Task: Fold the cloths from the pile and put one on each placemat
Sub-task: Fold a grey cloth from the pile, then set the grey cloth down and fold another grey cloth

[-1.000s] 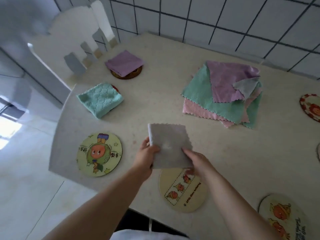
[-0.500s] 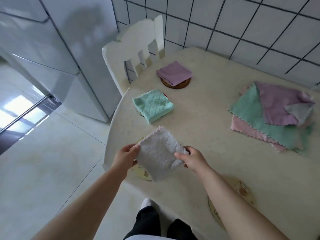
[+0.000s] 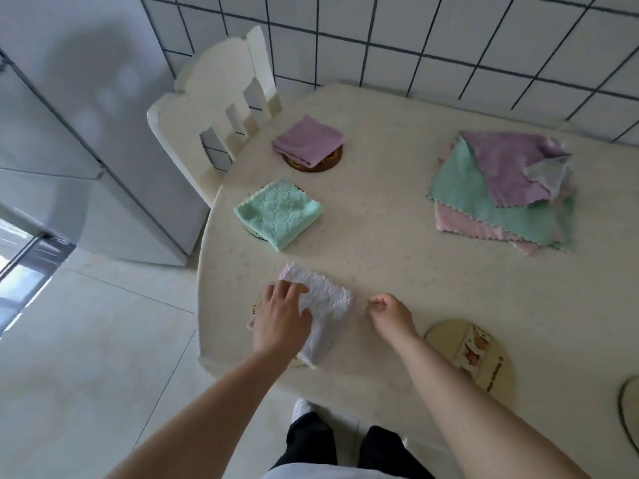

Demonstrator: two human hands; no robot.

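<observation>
Left hand presses flat on the folded white cloth to seat it on its placemat (mostly hidden); right hand hangs loosely curled, holding nothing.

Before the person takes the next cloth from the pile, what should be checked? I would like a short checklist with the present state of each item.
1. White cloth lies folded on its placemat: ok, though the mat is nearly hidden under it.
2. Left hand is off the white cloth: not ok, it rests on it.
3. Right hand is free: ok, it holds nothing.
4. Pile has cloths left: ok.
5. A bare placemat waits by the right arm: ok.
6. Green cloth and purple cloth sit on their mats: ok.
</observation>
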